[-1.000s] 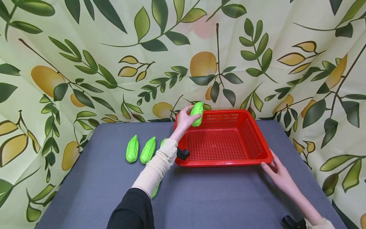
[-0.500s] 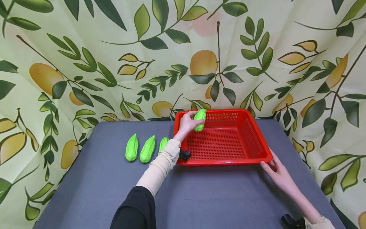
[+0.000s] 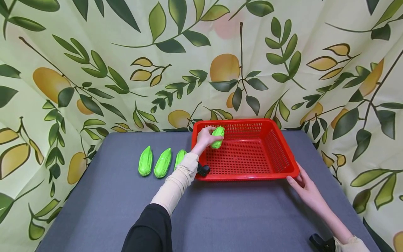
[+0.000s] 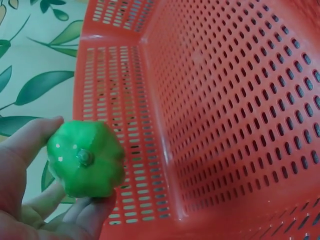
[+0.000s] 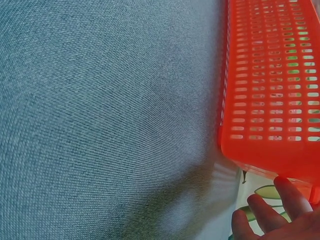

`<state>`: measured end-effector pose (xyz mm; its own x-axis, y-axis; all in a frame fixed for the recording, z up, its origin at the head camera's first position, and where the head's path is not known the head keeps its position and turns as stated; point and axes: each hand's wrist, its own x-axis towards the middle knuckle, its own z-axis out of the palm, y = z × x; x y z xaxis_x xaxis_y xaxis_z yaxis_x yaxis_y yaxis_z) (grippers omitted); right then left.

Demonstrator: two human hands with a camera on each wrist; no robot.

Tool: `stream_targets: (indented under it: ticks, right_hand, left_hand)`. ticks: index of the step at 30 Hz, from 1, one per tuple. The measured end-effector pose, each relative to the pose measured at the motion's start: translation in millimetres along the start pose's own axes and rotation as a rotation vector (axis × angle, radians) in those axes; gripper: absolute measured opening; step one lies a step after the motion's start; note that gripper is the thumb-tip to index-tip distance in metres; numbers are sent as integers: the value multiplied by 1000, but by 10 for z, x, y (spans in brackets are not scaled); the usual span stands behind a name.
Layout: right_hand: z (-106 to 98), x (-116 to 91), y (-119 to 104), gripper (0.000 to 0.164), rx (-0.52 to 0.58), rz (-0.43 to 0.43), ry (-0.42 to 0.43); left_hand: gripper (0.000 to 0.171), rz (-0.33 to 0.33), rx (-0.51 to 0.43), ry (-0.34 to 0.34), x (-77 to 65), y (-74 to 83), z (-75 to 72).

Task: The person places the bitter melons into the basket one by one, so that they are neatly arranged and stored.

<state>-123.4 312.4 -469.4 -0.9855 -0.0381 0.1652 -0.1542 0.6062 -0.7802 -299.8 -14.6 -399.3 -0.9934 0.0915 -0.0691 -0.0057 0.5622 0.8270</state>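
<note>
My left hand [image 3: 205,137] pinches a bright green, ribbed bitter melon [image 3: 218,137] between thumb and fingers, over the left part of a red plastic basket [image 3: 245,176]. In the left wrist view the melon's stem end [image 4: 86,157] faces the camera, beside the slotted basket wall [image 4: 142,130]. At the basket's front right corner, my right hand [image 3: 305,191] rests with its thumb at the front and its fingers along the side. Those fingers [image 5: 295,197] reach the corner nearly straight in the right wrist view. The mesh floor of the basket holds nothing that shows.
On the grey cloth-covered table [image 3: 239,217] left of the basket lie a green bitter melon [image 3: 145,161], a second melon [image 3: 163,163] and a third melon [image 3: 180,157] partly behind my left sleeve [image 3: 176,182]. A leaf-patterned curtain [image 3: 189,70] hangs behind the table.
My left hand has brought the bitter melon down from above the basket's back left rim into the basket's opening. My right hand has stayed at the corner.
</note>
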Motion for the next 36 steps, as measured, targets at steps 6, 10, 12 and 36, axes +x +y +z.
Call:
stream_targets:
  ticks: [6, 10, 12, 36]
  right_hand:
    - [-2, 0, -7, 73, 10, 0, -6]
    - [-10, -3, -14, 73, 15, 5, -7]
    - [-10, -2, -17, 72, 17, 6, -4]
    - [-10, -9, -24, 72, 26, 17, -17]
  left_hand:
    - [55, -37, 53, 17, -31, -15, -7]
    - [56, -77, 80, 5, 19, -42, 12]
    - [58, -75, 92, 15, 145, -150, 73]
    - [66, -171, 189, -2, 719, -731, 404]
